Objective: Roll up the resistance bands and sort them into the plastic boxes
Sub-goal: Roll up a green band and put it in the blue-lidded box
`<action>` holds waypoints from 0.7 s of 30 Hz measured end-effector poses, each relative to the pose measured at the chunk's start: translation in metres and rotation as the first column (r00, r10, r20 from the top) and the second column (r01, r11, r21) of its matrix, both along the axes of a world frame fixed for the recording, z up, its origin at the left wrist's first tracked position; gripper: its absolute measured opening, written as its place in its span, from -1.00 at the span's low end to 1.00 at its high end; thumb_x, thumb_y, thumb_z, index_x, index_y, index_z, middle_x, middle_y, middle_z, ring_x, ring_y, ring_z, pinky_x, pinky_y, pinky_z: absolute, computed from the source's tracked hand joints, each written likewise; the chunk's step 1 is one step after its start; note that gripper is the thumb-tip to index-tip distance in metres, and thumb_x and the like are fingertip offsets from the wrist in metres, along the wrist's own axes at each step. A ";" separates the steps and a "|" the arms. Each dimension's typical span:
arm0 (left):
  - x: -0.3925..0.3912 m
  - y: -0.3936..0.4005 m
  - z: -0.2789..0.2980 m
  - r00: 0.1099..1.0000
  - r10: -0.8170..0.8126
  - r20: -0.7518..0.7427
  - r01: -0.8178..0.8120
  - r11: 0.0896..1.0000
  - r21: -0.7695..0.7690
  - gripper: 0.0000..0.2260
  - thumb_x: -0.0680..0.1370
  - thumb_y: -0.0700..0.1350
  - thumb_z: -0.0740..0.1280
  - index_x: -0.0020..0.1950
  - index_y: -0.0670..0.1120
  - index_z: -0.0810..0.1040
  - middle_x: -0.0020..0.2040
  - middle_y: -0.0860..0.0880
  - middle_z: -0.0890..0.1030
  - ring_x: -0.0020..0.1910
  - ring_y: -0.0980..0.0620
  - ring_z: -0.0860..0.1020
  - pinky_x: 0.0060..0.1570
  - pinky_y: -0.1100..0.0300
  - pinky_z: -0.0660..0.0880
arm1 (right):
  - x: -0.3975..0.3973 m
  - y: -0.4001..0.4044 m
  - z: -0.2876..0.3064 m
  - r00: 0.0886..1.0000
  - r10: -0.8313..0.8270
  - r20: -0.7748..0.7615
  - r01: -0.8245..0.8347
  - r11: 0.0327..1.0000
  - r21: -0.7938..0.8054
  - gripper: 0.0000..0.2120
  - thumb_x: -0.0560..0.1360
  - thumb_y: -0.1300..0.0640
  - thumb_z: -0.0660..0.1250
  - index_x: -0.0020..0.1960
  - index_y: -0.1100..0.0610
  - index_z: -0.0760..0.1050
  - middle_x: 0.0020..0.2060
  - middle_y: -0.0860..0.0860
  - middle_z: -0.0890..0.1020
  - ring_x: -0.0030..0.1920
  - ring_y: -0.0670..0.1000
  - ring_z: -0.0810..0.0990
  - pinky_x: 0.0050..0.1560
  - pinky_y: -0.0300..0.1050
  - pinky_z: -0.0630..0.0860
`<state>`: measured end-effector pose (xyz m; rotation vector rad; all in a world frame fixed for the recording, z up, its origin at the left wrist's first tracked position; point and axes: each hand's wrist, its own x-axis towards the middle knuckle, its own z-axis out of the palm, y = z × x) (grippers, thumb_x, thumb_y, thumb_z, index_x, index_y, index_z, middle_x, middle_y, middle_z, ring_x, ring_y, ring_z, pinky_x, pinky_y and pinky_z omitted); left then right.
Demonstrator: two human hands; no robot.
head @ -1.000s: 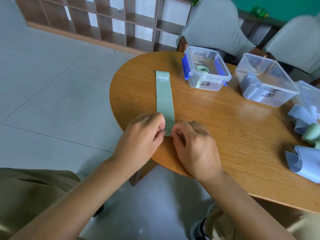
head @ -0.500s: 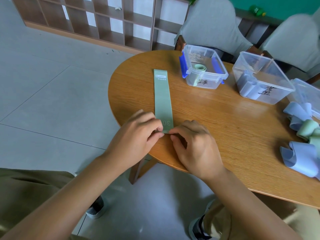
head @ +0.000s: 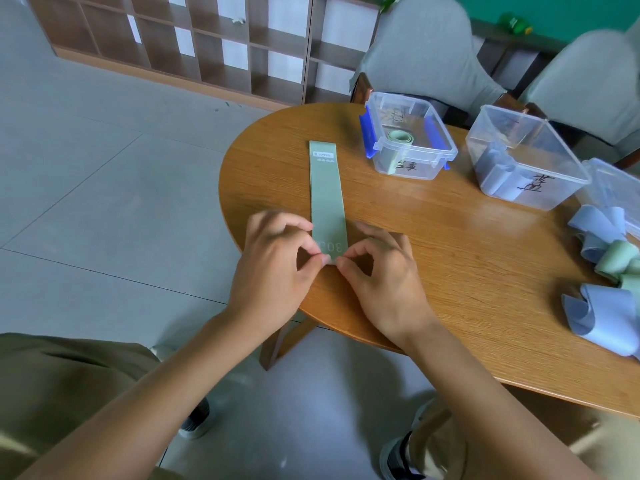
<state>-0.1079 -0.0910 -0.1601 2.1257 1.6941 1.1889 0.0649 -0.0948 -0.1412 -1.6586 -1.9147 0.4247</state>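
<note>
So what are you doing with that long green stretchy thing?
A person is starting to roll up a green resistance band that lies flat on the round wooden table. The left hand and right hand pinch its near end. One green roll already sits in the blue-clipped box. More loose bands wait at the right.

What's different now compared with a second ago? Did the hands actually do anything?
Little changed. Both hands, left hand and right hand, keep pinching the near end of the green band, fingertips drawn closer together at its edge; no roll shows yet. The band stays flat on the table; the boxes and loose bands stayed put.
</note>
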 end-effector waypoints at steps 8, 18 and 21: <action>0.008 0.001 0.011 0.988 0.151 -0.026 -0.153 0.986 -0.062 -0.84 0.42 0.00 0.55 -0.32 0.00 0.65 0.03 0.11 0.62 0.17 -0.03 0.44 0.02 0.29 0.33 | -0.015 0.004 0.008 0.988 -0.155 -0.008 0.153 0.981 -0.120 -0.88 0.54 -0.05 0.35 -0.09 -0.03 0.59 0.48 -0.07 0.35 0.42 0.03 0.17 0.43 -0.02 0.16; 0.011 0.015 0.009 0.975 0.214 -0.062 -0.217 0.976 -0.031 -0.74 0.47 0.08 0.46 -0.06 -0.02 0.44 0.01 0.01 0.53 0.10 -0.11 0.42 -0.04 0.09 0.39 | -0.028 0.018 0.002 0.980 -0.188 0.068 0.193 0.978 -0.084 -0.70 0.61 -0.01 0.19 0.33 -0.05 0.31 0.31 0.00 0.37 0.35 0.08 0.24 0.34 0.04 0.20; 0.014 0.023 0.009 0.969 0.222 -0.110 -0.224 0.974 -0.009 -0.77 0.50 0.04 0.43 -0.04 -0.04 0.45 0.01 -0.03 0.54 0.10 -0.14 0.43 -0.03 0.07 0.39 | -0.034 0.024 -0.002 0.971 -0.202 0.132 0.208 0.977 -0.040 -0.69 0.65 0.00 0.11 0.37 -0.03 0.29 0.34 0.01 0.37 0.36 0.08 0.24 0.35 0.04 0.20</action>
